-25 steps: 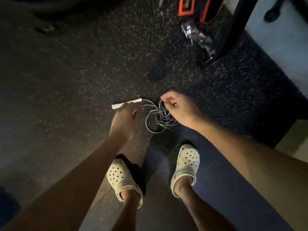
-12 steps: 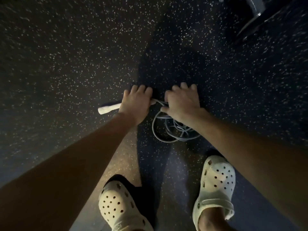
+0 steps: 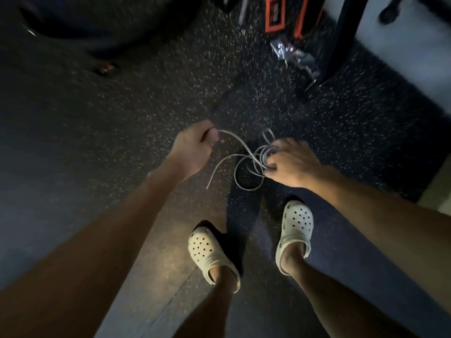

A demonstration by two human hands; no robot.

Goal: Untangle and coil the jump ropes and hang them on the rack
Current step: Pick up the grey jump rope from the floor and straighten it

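- A grey jump rope point(image 3: 246, 164), held between both hands above the speckled floor point(image 3: 127, 113) in front of the person's feet, is a loose bunch of uneven loops rather than a tidy coil.
- The right hand point(image 3: 290, 164) is closed on the gathered loops at the right of the bundle, fingers pinched around several strands where they cross; one or two small loops poke out on the far side of its knuckles.
- The left hand point(image 3: 192, 147) is clenched on a single strand — the cord arcs from the fist rightward into the bundle. Whether a handle sits inside that fist cannot be told.
- One loose length trails down and left from the bundle, ending near the floor between the two forearms; a wider loop hangs low under the right hand.
- Judged from this, the task is at an early stage: the rope is lifted and being sorted, but the strands look crossed, the coil is not formed, and nothing hangs anywhere.
- Only this one rope can be made out — other ropes, if any, are not in view.
- Both feet, in pale perforated clogs point(image 3: 207, 252), stand on the near side of the rope.
- At the far right, a dark frame point(image 3: 346, 32) with orange-edged parts and something shiny at its base stands well apart from the hands; whether it is the rack cannot be told in this dim, blurred view.
- Left to do, by this reading: free the crossings, wind even loops, carry the coil to the rack and hang it.
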